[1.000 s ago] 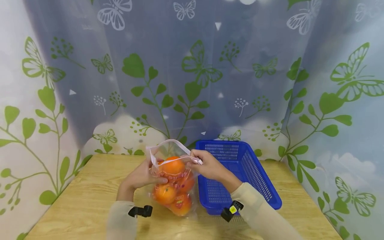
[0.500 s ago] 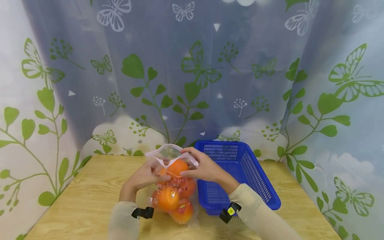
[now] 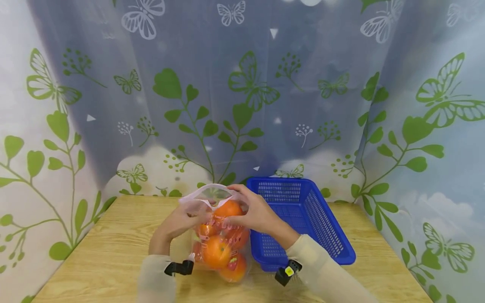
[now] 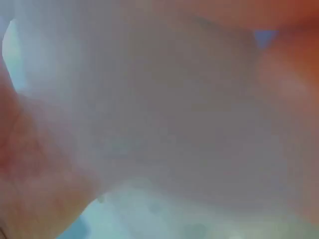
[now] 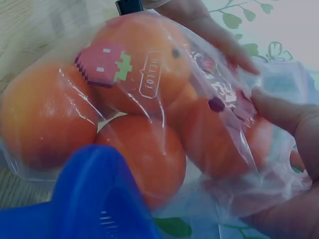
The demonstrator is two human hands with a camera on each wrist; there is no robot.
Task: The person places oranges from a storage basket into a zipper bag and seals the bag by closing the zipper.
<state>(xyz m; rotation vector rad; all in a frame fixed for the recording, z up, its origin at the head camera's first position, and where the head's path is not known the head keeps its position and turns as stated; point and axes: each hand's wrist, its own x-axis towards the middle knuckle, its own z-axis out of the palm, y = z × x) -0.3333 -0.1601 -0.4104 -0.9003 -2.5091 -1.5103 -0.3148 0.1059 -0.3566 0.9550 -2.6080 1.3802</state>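
A clear zip bag (image 3: 195, 195) with a pale pink rim and red print holds several oranges (image 3: 217, 252). It stands upright over the wooden table in the head view, its mouth partly spread. My left hand (image 3: 174, 223) grips the bag's left side near the rim, thumb in front. On the opposite side, my right hand (image 3: 261, 214) pinches the upper edge, its thumb pressing the front below the rim. In the right wrist view the bag's side shows a pink strawberry print (image 5: 103, 64) over the oranges. The left wrist view is mostly blurred plastic.
A blue plastic basket (image 3: 322, 219) with slotted walls stands just right of the bag, under and beside my right forearm. The wooden table (image 3: 125, 235) reaches back to a curtain (image 3: 204, 50) printed with leaves and butterflies.
My right hand has shifted left from the zip's right corner, its thumb now lower on the bag's front. The bag's rim has dropped slightly and its mouth looks narrower; the oranges have sunk a little.
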